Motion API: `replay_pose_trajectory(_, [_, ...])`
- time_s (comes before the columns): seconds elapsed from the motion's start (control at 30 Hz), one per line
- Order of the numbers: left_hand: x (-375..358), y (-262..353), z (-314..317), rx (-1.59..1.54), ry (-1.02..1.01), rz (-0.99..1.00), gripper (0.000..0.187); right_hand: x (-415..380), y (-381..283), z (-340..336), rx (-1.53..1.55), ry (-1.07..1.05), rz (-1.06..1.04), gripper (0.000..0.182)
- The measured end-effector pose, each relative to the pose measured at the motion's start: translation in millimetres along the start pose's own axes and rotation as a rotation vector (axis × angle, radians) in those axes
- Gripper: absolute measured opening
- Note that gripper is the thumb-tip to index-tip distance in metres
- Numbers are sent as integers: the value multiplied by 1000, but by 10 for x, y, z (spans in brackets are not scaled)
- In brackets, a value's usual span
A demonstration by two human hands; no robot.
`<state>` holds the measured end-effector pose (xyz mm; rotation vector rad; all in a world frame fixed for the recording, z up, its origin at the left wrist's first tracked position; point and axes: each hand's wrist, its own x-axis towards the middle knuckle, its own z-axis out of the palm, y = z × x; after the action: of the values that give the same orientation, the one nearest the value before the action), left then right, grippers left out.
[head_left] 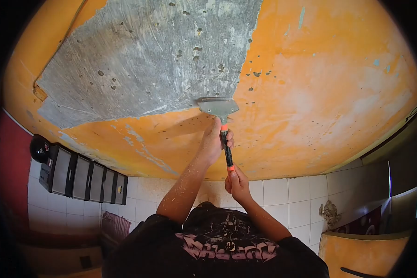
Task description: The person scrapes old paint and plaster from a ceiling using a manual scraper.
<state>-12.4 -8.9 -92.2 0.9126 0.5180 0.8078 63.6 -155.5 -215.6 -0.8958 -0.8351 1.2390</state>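
A long-handled wall scraper [218, 107] has its wide metal blade against the wall, at the border between bare grey plaster [148, 60] and orange paint [310, 106]. My left hand [212, 141] is closed round the upper part of the black handle, just below the scraper head, with the thumb pointing up toward it. Lower down, my right hand [238, 184] grips the orange-tipped end of the handle. Pale flakes of dust are stuck to both forearms. The grey area lies above and left of the blade and is dotted with small dark pits.
At the left stands a black drawer unit [85, 173] with a dark helmet-like object [40, 148] at its end. A cable [60, 46] runs down the wall to a small orange box [40, 93]. White tiles [275, 192] cover the floor, where a crumpled cloth [329, 213] lies right.
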Motion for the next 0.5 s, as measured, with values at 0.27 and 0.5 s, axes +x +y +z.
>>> replay_pose_trajectory(0.27, [33,46,68,2,9,32,54,15,-150,22,6,3,-8,42])
replay_pose_trajectory(0.5, [-4,-24,5,-11,87,-1,54,14,-83,33,-2,11,-4,42])
